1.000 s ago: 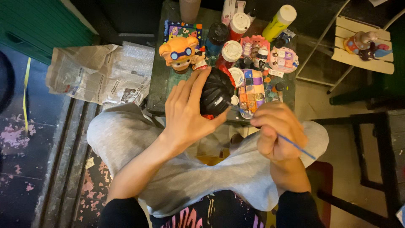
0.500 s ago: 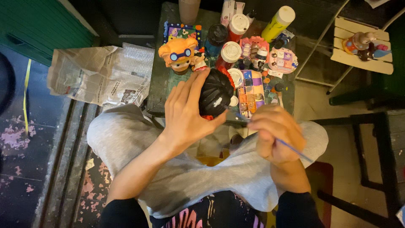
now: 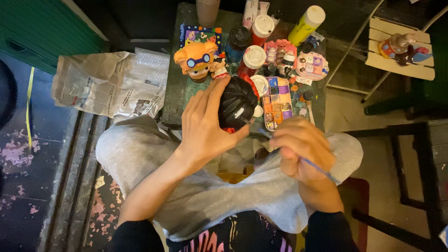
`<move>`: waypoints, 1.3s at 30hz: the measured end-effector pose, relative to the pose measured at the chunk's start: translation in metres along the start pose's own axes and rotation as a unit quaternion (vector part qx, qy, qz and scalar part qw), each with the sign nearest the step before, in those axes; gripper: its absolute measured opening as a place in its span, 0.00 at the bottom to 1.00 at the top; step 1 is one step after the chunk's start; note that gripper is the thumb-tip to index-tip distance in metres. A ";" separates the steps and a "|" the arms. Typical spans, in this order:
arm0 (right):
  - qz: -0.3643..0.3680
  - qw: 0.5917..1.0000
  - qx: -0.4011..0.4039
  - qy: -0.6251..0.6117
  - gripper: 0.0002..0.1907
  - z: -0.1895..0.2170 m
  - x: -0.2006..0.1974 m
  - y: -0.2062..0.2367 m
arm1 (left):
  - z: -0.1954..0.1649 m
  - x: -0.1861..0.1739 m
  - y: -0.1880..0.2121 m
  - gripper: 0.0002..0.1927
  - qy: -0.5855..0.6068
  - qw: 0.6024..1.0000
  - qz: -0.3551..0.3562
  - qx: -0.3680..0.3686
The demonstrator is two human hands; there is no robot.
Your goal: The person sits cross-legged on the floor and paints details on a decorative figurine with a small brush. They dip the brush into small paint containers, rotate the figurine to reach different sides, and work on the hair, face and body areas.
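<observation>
My left hand grips a glossy black figurine with a red rim, holding it above my lap. My right hand is closed around a thin blue-handled paintbrush, and the brush tip reaches toward the figurine's lower right side. Just right of the figurine lies a white paint palette with several coloured wells. My knees in grey trousers fill the space under both hands.
A small green table carries an orange cartoon figurine, several paint bottles, a yellow bottle and small painted pieces. Crumpled newspaper lies left on the floor. A white stool with another figurine stands right.
My right hand has shifted slightly up and left, bringing the brush closer to the black figurine. The left hand keeps its hold, barely moved.
</observation>
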State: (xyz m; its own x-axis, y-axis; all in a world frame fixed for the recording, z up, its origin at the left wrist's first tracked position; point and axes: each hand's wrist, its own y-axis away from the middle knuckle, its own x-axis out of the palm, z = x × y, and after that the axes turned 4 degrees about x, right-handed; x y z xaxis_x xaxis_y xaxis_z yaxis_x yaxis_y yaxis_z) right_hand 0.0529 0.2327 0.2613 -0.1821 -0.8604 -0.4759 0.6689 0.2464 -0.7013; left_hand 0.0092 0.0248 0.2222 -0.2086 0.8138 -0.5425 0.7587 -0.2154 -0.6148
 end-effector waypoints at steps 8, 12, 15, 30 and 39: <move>0.017 1.000 -0.002 0.000 0.14 -0.001 -0.004 0.001 | -0.001 0.000 -0.001 0.47 0.006 1.000 0.003 -0.003; 0.015 1.000 0.006 -0.011 0.13 -0.001 -0.004 0.001 | -0.001 -0.001 0.000 0.47 0.008 1.000 0.002 -0.005; 0.003 1.000 0.011 -0.013 0.13 -0.001 -0.001 0.001 | -0.001 -0.001 0.000 0.47 0.004 1.000 0.001 -0.005; -0.058 0.994 0.062 -0.063 0.17 -0.009 0.004 0.009 | -0.002 -0.001 0.000 0.47 -0.011 1.000 0.003 0.010; -0.048 0.998 0.036 -0.037 0.15 -0.011 0.003 0.007 | -0.003 0.001 0.001 0.46 -0.019 1.000 0.001 0.012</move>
State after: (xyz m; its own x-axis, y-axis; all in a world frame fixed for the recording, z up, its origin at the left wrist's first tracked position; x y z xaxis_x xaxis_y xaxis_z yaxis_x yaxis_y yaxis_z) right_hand 0.0493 0.2369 0.2487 -0.1947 -0.9099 -0.3662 0.7021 0.1314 -0.6998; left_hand 0.0115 0.0271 0.2229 -0.2296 0.7926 -0.5648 0.7448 -0.2305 -0.6262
